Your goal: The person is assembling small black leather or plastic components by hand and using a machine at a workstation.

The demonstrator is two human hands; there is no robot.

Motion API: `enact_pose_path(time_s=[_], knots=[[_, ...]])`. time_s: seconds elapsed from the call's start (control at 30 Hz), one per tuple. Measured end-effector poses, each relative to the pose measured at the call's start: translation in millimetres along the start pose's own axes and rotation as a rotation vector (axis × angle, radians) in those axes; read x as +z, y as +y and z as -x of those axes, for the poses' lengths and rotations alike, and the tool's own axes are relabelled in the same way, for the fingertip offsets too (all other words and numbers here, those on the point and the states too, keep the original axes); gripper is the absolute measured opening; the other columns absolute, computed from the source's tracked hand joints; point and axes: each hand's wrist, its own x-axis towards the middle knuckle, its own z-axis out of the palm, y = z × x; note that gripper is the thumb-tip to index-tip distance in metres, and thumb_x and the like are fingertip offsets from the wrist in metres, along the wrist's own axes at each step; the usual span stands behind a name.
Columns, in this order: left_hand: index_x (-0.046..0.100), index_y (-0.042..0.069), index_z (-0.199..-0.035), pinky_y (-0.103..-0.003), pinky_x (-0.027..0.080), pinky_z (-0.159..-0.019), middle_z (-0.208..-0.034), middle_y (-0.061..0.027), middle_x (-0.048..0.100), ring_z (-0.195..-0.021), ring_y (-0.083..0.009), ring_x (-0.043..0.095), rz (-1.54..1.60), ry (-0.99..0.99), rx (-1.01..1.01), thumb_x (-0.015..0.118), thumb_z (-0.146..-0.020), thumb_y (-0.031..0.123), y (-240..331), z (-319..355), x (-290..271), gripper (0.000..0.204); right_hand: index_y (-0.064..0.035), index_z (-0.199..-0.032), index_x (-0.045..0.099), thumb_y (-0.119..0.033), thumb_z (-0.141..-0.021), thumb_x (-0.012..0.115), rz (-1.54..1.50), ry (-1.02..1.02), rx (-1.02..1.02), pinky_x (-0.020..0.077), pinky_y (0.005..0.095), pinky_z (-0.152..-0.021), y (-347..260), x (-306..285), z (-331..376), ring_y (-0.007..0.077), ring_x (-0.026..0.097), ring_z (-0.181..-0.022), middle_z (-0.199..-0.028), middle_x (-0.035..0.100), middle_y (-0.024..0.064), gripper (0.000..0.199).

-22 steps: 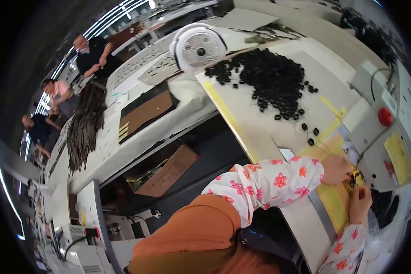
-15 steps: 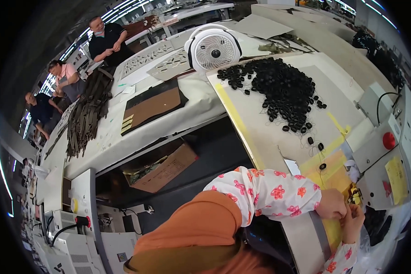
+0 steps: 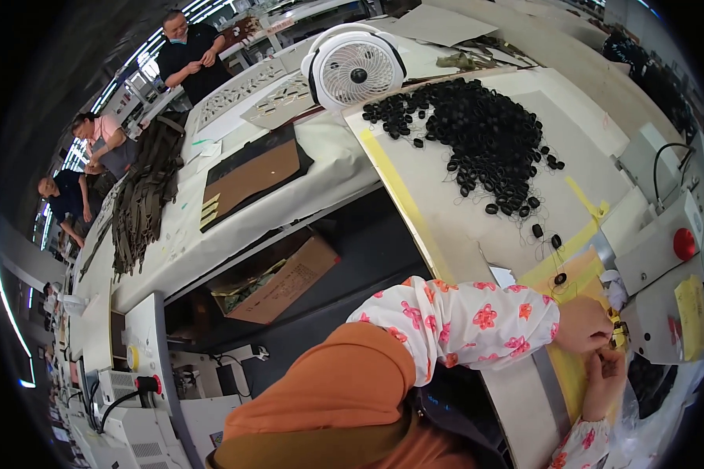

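Clock directions taken from the left hand, twelve at the top of the view. Left hand (image 3: pixel 583 324): fingers curled, grip narrow; cannot tell what, if anything, sits between the fingertips. Right hand (image 3: pixel 605 379): at five o'clock, thumb and fingers bunched narrow, close up against the left; contents hidden. Small yellow-and-black fitting (image 3: pixel 619 331): three o'clock, just beside the left hand's fingers, on the near side of a grey metal machine housing (image 3: pixel 655 305). Round red button (image 3: pixel 684 245) on that housing, two o'clock. Pale tabletop (image 3: pixel 426 205) beneath. Large heap of small black oval rings with loose threads (image 3: pixel 485 129): eleven o'clock, well apart from both hands; three strays trail toward them. White round-caged fan (image 3: pixel 357 72): between ten and eleven, beyond the heap's left edge.
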Motion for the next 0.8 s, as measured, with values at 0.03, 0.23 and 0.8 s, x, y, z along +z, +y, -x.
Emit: enact_pose_path(time_s=[0.03,0.23,0.8], knots=[[0.061,0.009,-0.067,-0.036,0.042,-0.054,-0.065,-0.0062,0.059,-0.063,-0.0254,0.056,0.006,-0.003,0.001,0.053,-0.070,0.018,0.4,-0.7,1.1,0.012,-0.0015,-0.079,0.048,-0.003,-0.076,0.059,0.003,0.004,0.005,0.0367,0.0175,-0.053,-4.0,-0.5,3.4,0.0045,0.045,-0.060,-0.070,0.050,0.0002,0.012],[0.060,0.009,-0.069,-0.037,0.042,-0.053,-0.064,-0.0070,0.057,-0.061,-0.0263,0.055,0.192,-0.221,0.021,0.049,-0.075,0.025,3.7,-0.7,-4.4,0.020,0.0000,-0.076,0.050,0.003,-0.070,0.060,0.022,-0.350,0.039,0.0401,0.0185,-0.052,-45.8,13.4,31.1,0.0069,0.049,-0.054,-0.066,0.052,0.0017,0.012],[0.064,0.015,-0.091,-0.029,0.041,-0.050,-0.057,-0.0074,0.056,-0.051,-0.0191,0.055,0.028,-0.418,-0.241,0.061,-0.071,0.020,-3.5,-21.1,-0.4,0.021,-0.0006,-0.077,0.049,-0.009,-0.076,0.063,-0.245,-0.192,0.297,0.0382,0.0193,-0.041,-13.9,-22.5,-17.3,0.0068,0.050,-0.048,-0.059,0.054,0.0028,0.016]])
